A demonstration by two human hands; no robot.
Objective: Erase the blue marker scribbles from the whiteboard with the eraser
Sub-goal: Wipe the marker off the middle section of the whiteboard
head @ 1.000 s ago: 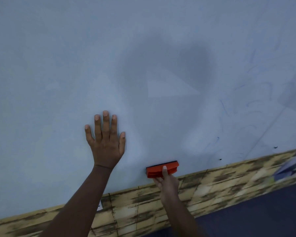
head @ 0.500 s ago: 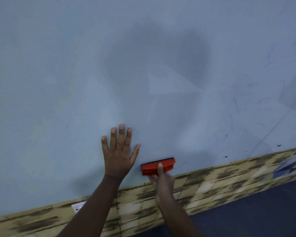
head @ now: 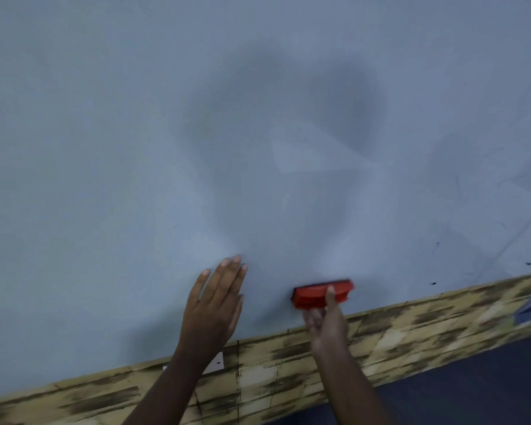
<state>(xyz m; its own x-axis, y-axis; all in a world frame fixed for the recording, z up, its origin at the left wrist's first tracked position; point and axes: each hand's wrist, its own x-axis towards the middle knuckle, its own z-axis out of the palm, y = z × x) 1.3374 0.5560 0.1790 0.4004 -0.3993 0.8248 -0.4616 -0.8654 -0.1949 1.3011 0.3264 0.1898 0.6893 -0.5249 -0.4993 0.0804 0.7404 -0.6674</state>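
The whiteboard (head: 135,148) fills most of the view, pale grey-blue with my shadow across its middle. Faint blue marker scribbles (head: 460,185) and a few dark dots remain at its right side. A red eraser (head: 313,294) sits flat against the board near its lower edge. My right hand (head: 327,323) grips the eraser from below, thumb over its face. To the left of it, my left hand (head: 216,302) has straight fingers, turned somewhat edge-on, fingertips at the board.
A yellow-brown patterned wall strip (head: 411,329) runs below the board, sloping up to the right. A small white plate (head: 216,361) sits on it behind my left wrist. Dark floor (head: 472,388) lies at the lower right.
My left hand has shifted right and down, and turned from flat on the board to edge-on. The eraser, in my right hand, stays low on the board, a little right of before.
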